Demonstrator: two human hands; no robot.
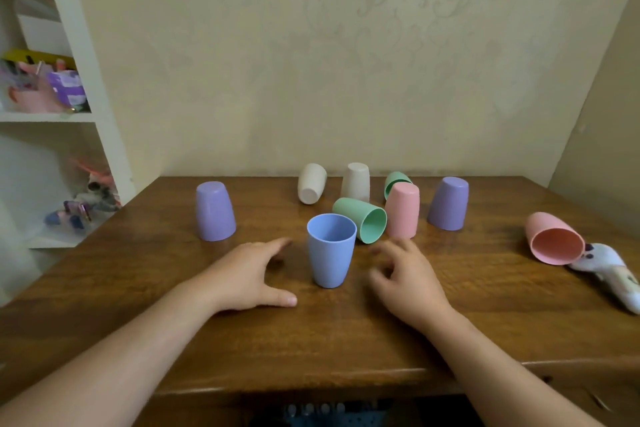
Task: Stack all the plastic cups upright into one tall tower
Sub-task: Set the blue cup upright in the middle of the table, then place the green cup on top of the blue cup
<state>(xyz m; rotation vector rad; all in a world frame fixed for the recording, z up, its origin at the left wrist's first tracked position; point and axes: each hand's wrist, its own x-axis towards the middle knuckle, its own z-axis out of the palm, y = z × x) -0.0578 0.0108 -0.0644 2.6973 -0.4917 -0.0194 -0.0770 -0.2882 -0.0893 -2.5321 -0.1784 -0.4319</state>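
A blue cup point(330, 253) stands upright at the table's middle, mouth up. My left hand point(249, 274) lies open just left of it and my right hand point(405, 274) hovers open just right of it; neither touches it. Behind it a green cup point(362, 224) lies on its side. A pink cup point(402, 210) and two purple cups point(214, 211) point(449, 203) stand upside down. Farther back a cream cup point(311, 183) lies tipped, another cream cup point(356, 181) stands upside down, and a second green cup point(394, 180) is partly hidden. A pink cup point(554, 243) lies sideways at right.
The wooden table point(346, 329) meets the wall at the back. A white soft toy point(613, 274) lies by the sideways pink cup near the right edge. White shelves point(62, 114) with small items stand to the left.
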